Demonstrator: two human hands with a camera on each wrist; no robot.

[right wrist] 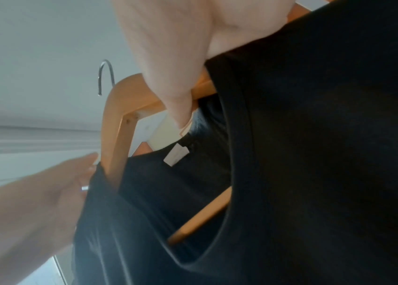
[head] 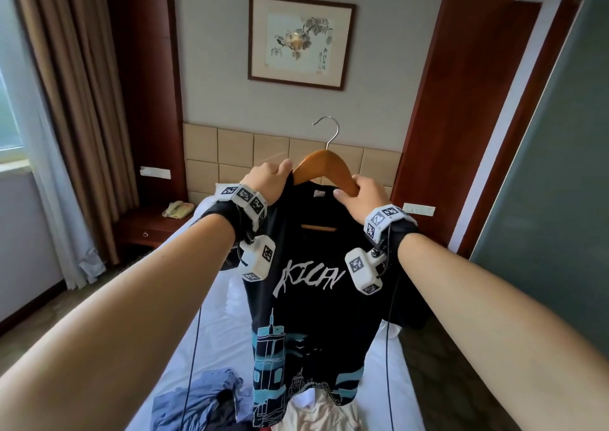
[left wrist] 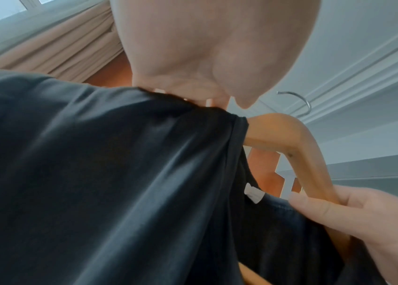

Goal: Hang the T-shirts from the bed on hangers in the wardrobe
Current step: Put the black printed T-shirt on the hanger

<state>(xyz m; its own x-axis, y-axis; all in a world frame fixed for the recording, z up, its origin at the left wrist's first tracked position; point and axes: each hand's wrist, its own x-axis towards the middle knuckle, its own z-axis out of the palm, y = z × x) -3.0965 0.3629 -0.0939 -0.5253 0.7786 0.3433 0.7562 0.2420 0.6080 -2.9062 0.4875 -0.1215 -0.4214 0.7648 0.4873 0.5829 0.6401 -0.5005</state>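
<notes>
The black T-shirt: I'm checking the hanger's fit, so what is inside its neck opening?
Inside the black T-shirt, the wooden hanger: its crossbar and a white label show; the arm ends are covered by cloth.

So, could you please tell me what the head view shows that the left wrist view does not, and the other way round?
Only the head view shows the black T-shirt's white lettering and blue tower print, the heap of clothes on the bed, the framed picture and the telephone.

Only the left wrist view shows the ceiling moulding and the underside of the collar seam.

Both show the wooden hanger with its metal hook, the left hand pinching the collar, the right hand holding the hanger's arm, and the curtain.
</notes>
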